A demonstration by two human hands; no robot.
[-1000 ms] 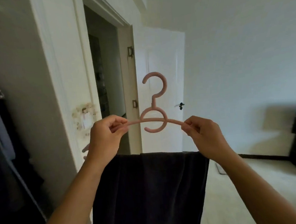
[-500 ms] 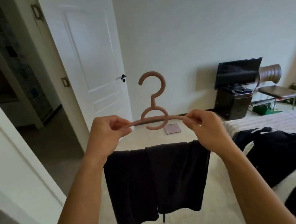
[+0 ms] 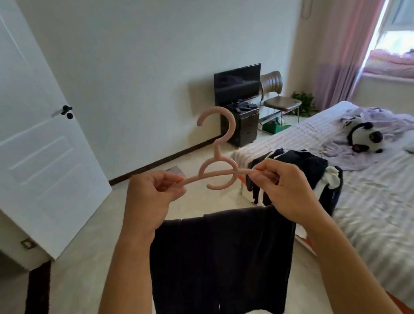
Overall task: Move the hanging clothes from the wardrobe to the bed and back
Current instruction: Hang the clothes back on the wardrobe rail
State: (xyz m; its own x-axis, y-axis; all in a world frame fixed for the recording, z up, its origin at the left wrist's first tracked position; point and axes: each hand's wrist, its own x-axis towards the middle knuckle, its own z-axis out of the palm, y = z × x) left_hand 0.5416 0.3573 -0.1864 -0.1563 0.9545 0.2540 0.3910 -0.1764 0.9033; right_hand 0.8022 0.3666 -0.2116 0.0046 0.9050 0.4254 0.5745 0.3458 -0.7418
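Now the bed had come closer, lying to the right. Both hands, left hand and right hand, pinched the pink hanger level, dark pants hanging below.

One hanger, two hands, one bed.

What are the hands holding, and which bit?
A pink hanger with a dark garment draped over it. The left hand and right hand each pinch one shoulder arm, beside the middle ring.
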